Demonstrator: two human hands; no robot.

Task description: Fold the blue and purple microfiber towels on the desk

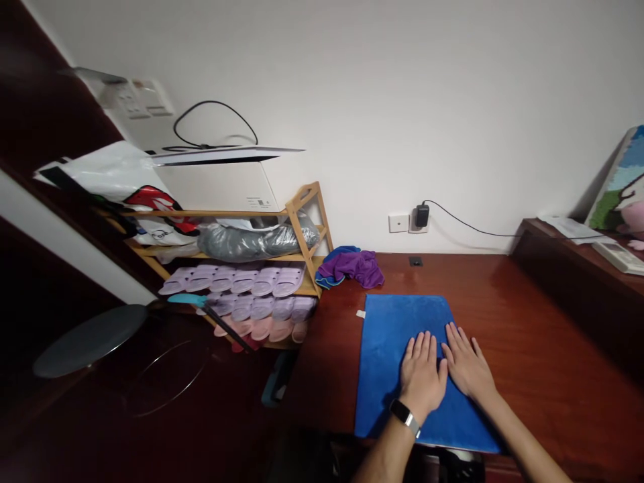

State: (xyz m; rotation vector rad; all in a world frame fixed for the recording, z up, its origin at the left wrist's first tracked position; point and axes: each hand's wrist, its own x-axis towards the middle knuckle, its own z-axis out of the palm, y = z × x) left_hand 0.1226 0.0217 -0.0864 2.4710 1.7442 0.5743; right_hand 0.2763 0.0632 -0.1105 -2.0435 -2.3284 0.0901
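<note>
A blue, soft-looking rectangular cloth lies flat on the reddish-brown wooden desk, with a small white tag at its left edge. Palm down on the middle of it rests my left hand, fingers stretched out, a band with a dark face on its wrist. My right hand is flat too, at the cloth's right edge, its fingers pointing forward and to the left. The thumbs are close to each other. Neither hand grips anything.
Crumpled purple and blue cloths sit at the desk's back left corner. Left of the desk, a wooden rack holds several lilac slippers and a white box. A round stool stands further left. A black plug is in the wall.
</note>
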